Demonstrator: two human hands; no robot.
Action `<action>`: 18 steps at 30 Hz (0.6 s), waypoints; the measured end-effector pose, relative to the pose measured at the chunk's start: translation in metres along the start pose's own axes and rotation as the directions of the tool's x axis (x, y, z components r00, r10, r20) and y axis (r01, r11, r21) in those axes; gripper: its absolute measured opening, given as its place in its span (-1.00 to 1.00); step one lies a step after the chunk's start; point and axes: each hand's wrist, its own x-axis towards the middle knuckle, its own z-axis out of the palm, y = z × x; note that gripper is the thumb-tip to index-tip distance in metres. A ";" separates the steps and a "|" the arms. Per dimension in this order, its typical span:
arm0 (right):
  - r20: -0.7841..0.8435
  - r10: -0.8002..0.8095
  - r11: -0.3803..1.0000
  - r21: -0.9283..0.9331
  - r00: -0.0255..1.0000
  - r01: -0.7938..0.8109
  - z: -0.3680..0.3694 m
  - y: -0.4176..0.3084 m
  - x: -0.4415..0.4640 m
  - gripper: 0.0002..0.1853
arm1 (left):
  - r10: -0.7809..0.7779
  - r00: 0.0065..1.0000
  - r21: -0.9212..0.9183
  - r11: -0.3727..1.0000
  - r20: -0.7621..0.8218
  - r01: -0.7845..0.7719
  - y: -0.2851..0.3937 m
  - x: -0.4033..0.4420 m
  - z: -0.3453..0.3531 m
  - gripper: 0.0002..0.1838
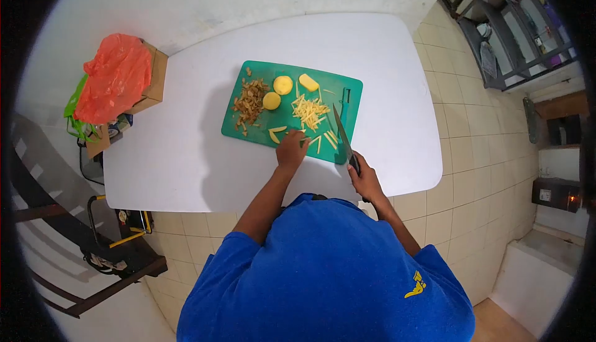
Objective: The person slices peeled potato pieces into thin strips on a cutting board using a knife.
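Note:
A green cutting board [285,118] lies on the white table. My right hand [366,179] grips a knife [343,132] by its black handle, the blade pointing away over the board's right side. At the board's front edge, my left hand [292,149] has its fingers curled and pressed together on a pale potato piece, mostly hidden under them. Thin potato sticks [310,113] form a pile near the blade, and several more lie loose by my left fingertips. Potato wedges [275,134] rest left of that hand. Peeled potato pieces [282,85] sit toward the back, beside brown peelings [251,101].
At the table's left end, a red plastic bag [118,78] covers part of a cardboard box [156,75]. A yellow-handled frame [129,237] stands below the table's left corner. Metal shelves [512,28] are at the far right, across the tiled floor [472,131].

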 end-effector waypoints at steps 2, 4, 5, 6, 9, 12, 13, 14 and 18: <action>-0.002 0.010 1.000 -0.014 1.000 -0.010 0.001 -0.005 0.001 -0.50 | 0.066 0.989 0.050 0.997 -0.134 -0.060 -0.013 0.010 -0.002 -0.83; 0.008 0.033 0.998 -0.049 0.999 -0.033 0.002 -0.007 0.001 -0.49 | 0.092 0.991 0.120 0.989 -0.093 -0.080 -0.031 0.019 -0.003 -0.81; 0.030 0.045 0.998 -0.056 0.999 -0.043 0.002 -0.009 0.001 -0.48 | 0.082 0.997 0.166 0.983 0.009 -0.083 -0.040 0.025 -0.006 -0.79; 0.052 0.053 0.997 -0.063 0.997 -0.050 0.002 -0.012 0.001 -0.48 | 0.068 0.992 0.210 0.974 0.108 -0.090 -0.043 0.029 -0.009 -0.77; 0.118 0.017 0.992 -0.124 0.993 -0.002 0.005 -0.019 0.000 -0.45 | -0.130 0.974 0.241 0.967 0.185 0.084 -0.038 0.029 -0.015 -0.65; 0.262 0.046 0.964 -0.264 0.964 0.026 0.005 -0.025 -0.001 -0.43 | -0.341 0.915 0.236 0.927 0.214 0.290 -0.026 0.021 -0.022 -0.51; 0.304 0.038 0.953 -0.296 0.952 0.056 0.007 -0.025 -0.001 -0.44 | -0.347 0.916 0.211 0.928 0.199 0.306 -0.027 0.016 -0.020 -0.48; 0.347 0.034 0.942 -0.326 0.937 0.086 0.009 -0.026 -0.002 -0.45 | -0.354 0.917 0.187 0.928 0.185 0.321 -0.028 0.011 -0.018 -0.45; 0.386 0.112 0.918 -0.392 0.916 0.053 0.019 -0.034 0.002 -0.50 | -0.359 0.919 0.058 0.933 0.164 0.354 -0.037 -0.005 -0.012 -0.42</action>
